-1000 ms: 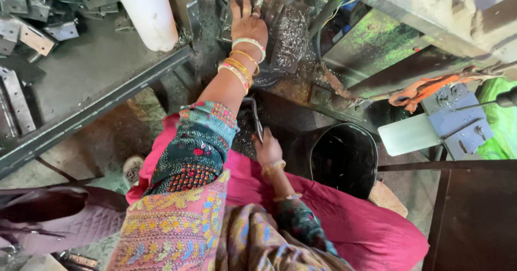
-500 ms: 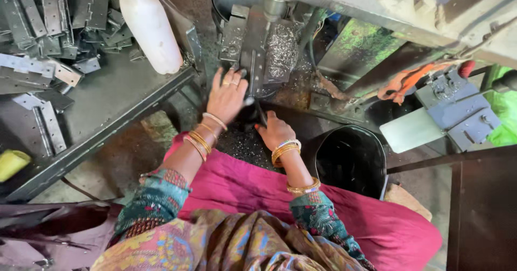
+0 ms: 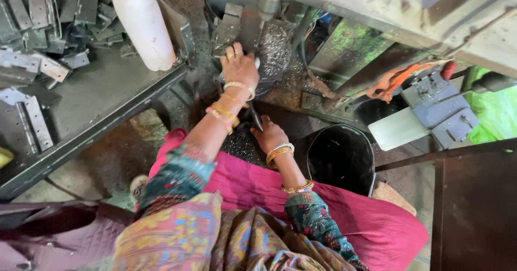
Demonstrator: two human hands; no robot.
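My left hand (image 3: 239, 67) lies palm down on a grey metal piece on the bed of a machine (image 3: 253, 18), its fingers curled over the piece so the grip is hidden. Bangles ring that wrist. Closer to my lap, my right hand (image 3: 270, 136) is closed around the lower end of a thin dark metal bar (image 3: 254, 116) that sticks up between my two arms. Shiny metal shavings (image 3: 277, 42) cover the machine bed beside my left hand.
A white plastic bottle (image 3: 141, 26) and a heap of grey metal plates (image 3: 40, 12) lie on a dark steel tray table (image 3: 107, 101) at left. A black bucket (image 3: 340, 158) stands right of my knee. A grey-blue box (image 3: 437, 109) and a dark table (image 3: 474, 212) are at right.
My left hand drew back toward me from the machine, then reached forward onto the bed again. My right hand stayed by the dark bar. The view shifted a little.
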